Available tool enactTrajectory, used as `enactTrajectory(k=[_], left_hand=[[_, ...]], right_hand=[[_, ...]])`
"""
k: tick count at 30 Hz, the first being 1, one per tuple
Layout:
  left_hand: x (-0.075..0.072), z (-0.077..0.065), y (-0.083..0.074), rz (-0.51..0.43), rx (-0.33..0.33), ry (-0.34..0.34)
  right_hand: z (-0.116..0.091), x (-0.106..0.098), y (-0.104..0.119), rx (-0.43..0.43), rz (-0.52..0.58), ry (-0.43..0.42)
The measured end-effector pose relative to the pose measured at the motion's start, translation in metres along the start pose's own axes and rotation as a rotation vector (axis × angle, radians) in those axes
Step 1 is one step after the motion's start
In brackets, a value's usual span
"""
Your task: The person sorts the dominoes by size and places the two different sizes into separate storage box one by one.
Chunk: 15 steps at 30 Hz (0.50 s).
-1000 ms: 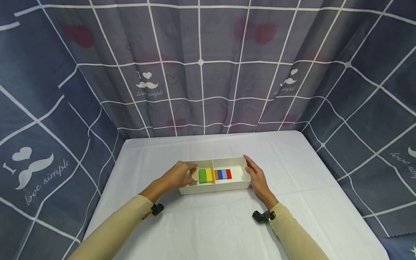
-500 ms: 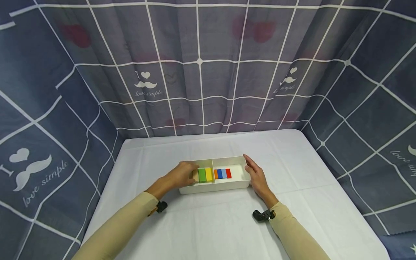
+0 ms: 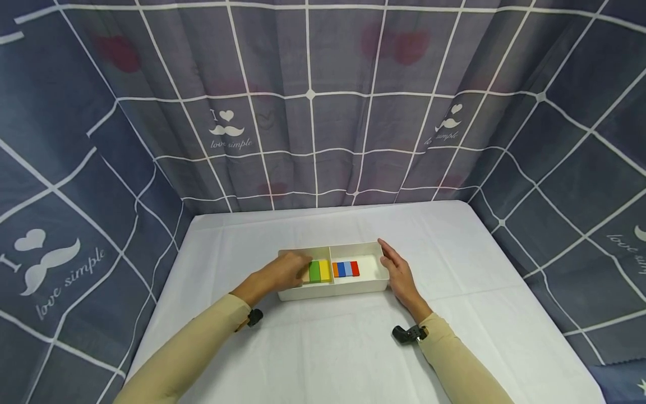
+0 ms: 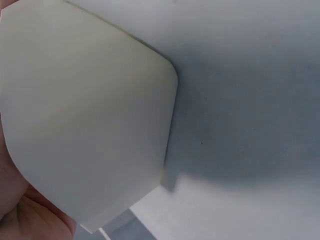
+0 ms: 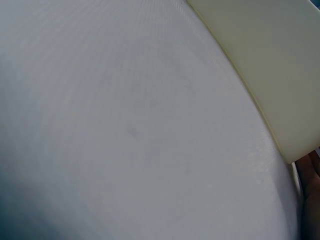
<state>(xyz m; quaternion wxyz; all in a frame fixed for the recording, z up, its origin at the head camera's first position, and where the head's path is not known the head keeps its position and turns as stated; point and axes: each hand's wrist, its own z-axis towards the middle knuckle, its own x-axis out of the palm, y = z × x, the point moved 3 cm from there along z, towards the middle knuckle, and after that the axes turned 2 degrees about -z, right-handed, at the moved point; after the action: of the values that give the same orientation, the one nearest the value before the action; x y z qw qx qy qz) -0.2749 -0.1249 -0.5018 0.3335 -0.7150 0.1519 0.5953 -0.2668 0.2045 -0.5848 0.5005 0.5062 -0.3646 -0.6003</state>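
Note:
A white two-compartment box [image 3: 353, 288] sits on the table, long side toward me. My left hand [image 3: 289, 269] reaches over its left end into the left compartment, fingers bent around a tan wooden block [image 3: 305, 275] that they mostly hide. Right beside that block stand a green block [image 3: 315, 271] and a yellow block [image 3: 324, 270]. My right hand [image 3: 401, 276] holds the box's right end, thumb at the rim and fingers along the outside. In the left wrist view the box's outer wall [image 4: 95, 115] fills the left side, with parts of the hand behind it.
Across the divider [image 3: 331, 266], a row of thin blocks lies in the right compartment: orange, blue [image 3: 341, 269], light blue and red [image 3: 355, 269]. A white cloth covers the table [image 3: 333, 348]. Checked curtains [image 3: 282, 129] enclose its back and sides.
My left hand has shifted slightly right and deeper over the left compartment, bringing the tan block up against the green one. The right hand and the box stay almost where they were.

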Motion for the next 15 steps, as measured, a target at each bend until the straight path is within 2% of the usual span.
enactTrajectory(k=[3,7,10,15], left_hand=[[0.003,0.002,0.002,0.019,-0.011,0.027],[0.004,0.000,0.004,0.016,-0.023,0.022],[0.003,-0.003,0.003,0.001,-0.029,-0.005],[-0.003,-0.010,-0.006,-0.055,0.000,-0.090]], right_hand=[[0.000,0.000,-0.001,0.003,-0.003,-0.004],[0.001,0.003,-0.001,0.013,-0.004,-0.002],[0.001,0.004,-0.001,0.019,-0.002,0.003],[0.001,0.004,0.000,0.023,0.002,0.005]])
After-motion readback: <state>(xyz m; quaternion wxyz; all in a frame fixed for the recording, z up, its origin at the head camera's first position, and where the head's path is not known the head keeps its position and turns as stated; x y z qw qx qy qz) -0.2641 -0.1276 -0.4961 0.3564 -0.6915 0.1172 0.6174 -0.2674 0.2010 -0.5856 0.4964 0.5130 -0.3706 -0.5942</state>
